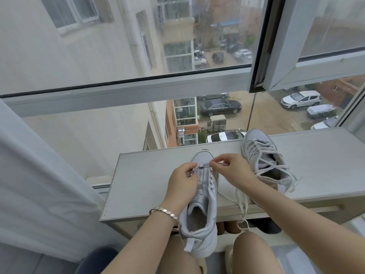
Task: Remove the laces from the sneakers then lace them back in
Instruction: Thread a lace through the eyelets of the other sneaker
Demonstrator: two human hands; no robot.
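Pinching the white lace (205,165) on both sides of the near sneaker (205,196): with the left hand (182,177), fingers curled on the strand beside the lowest left eyelet; with the right hand (233,169), thumb and forefinger closed on the strand just right of the toe end. Probably the first crossing of the relacing, judging by the single bar across the bottom pair and the bare eyelets above. Lying toe toward the window on the white cabinet top (142,184), heel hanging past the near edge over the lap

Possible trouble from here:
- pulling unevenly and ending up with one long end and one short
- tugging hard enough to slide the overhanging sneaker off the edge
- snagging the loose tail (242,202) draped over the cabinet edge; hard to tell whether part of this lace or of the second sneaker (260,149), laced and resting near the glass, just beyond the right hand

Containers: nothing visible inside the near sneaker's opening. In the open shelf (233,227) under the cabinet top, dim brown and dark shapes, likely other shoes, too shadowed to name
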